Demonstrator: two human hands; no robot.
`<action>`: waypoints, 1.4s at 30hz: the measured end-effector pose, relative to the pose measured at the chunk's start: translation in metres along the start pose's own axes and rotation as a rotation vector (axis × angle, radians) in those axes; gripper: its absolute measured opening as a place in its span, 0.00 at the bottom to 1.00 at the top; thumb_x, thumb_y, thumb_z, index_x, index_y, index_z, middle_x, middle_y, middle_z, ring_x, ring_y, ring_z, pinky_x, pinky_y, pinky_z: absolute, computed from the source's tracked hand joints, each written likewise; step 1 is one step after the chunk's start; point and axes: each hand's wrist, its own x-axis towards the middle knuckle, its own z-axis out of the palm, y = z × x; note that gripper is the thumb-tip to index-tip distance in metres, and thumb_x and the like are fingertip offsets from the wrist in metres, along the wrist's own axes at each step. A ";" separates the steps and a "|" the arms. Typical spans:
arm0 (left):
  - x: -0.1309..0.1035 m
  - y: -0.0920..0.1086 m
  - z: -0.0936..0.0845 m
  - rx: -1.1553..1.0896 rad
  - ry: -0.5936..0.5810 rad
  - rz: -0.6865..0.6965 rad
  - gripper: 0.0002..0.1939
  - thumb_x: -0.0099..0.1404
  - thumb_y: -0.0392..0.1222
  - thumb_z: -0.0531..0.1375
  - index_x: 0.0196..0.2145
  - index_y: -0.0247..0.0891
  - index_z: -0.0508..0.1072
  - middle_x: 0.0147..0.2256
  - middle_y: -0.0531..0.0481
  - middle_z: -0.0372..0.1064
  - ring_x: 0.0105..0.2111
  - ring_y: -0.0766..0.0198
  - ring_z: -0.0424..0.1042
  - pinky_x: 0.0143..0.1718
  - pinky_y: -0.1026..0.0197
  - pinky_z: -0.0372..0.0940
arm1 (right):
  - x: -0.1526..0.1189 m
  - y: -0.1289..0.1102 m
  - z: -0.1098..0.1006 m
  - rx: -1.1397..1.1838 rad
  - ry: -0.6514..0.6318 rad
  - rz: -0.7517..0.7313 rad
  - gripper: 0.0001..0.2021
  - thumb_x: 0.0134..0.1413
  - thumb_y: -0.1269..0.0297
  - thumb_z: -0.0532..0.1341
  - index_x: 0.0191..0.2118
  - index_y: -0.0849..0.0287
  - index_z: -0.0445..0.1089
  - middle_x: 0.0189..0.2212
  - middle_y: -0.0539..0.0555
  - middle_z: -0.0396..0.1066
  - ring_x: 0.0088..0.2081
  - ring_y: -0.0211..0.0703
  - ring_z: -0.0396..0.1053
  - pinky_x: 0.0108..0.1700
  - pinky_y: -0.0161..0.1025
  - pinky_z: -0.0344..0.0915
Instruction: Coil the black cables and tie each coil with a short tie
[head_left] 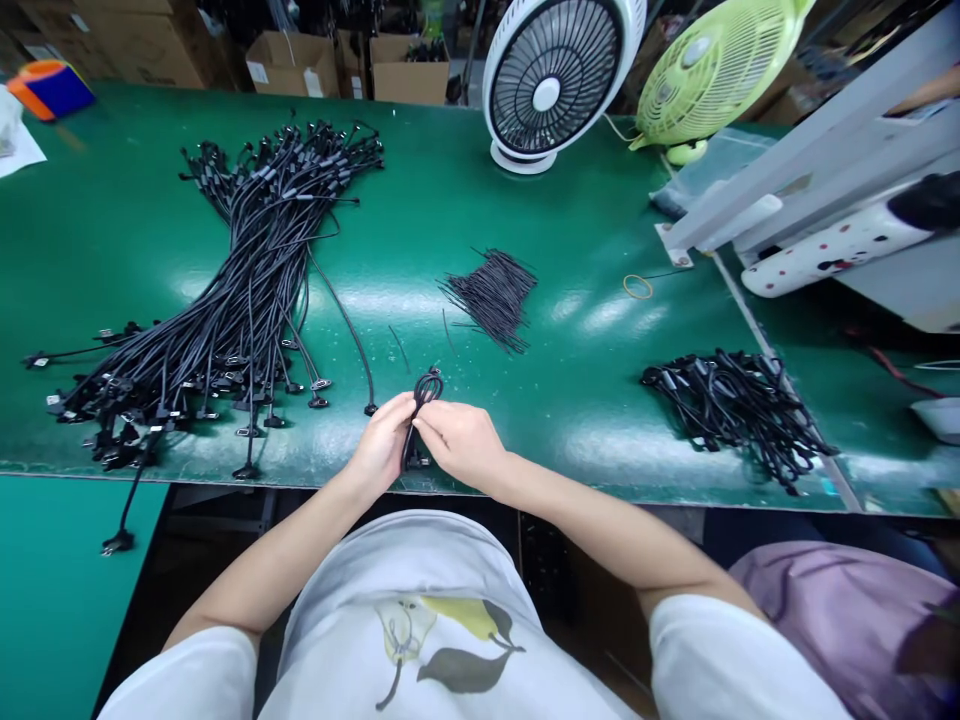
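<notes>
A black cable (428, 388) is folded into a small bundle at the front edge of the green table. My left hand (385, 440) is closed around its left side, and my right hand (459, 437) pinches it from the right, the two hands nearly touching. The cable's loops stick up above my fingers, and part of it hangs below them. Beyond my hands lies a pile of short thin black ties (495, 298), with a few loose ones nearer. To the left spreads a large heap of long black cables (251, 260) with connectors at both ends.
Several bundled black cables (739, 415) lie at the right. A white fan (546, 95) and a green fan (709, 75) stand at the back. A grey metal frame (810, 130) rises at the right, near a yellow ring (637, 287). A person in pink (832, 620) sits at the lower right.
</notes>
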 end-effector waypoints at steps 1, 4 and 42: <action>-0.002 0.003 -0.001 0.013 -0.026 0.041 0.09 0.51 0.40 0.66 0.32 0.36 0.77 0.31 0.49 0.71 0.37 0.59 0.69 0.44 0.59 0.63 | -0.001 -0.001 0.002 0.108 0.043 0.045 0.14 0.65 0.66 0.51 0.30 0.60 0.68 0.29 0.53 0.73 0.31 0.39 0.68 0.35 0.35 0.57; -0.010 0.015 -0.008 0.226 -0.129 0.220 0.09 0.54 0.40 0.64 0.34 0.38 0.79 0.38 0.47 0.69 0.43 0.57 0.67 0.48 0.57 0.61 | -0.003 0.003 0.000 0.369 0.069 0.158 0.15 0.64 0.64 0.53 0.25 0.59 0.65 0.25 0.50 0.68 0.29 0.37 0.65 0.34 0.34 0.56; -0.031 0.013 -0.033 1.099 -0.511 1.060 0.17 0.68 0.29 0.51 0.45 0.44 0.76 0.34 0.50 0.68 0.37 0.64 0.68 0.40 0.60 0.63 | -0.023 0.001 0.002 1.301 -0.215 0.466 0.17 0.52 0.49 0.58 0.24 0.57 0.57 0.17 0.42 0.47 0.20 0.31 0.43 0.24 0.33 0.43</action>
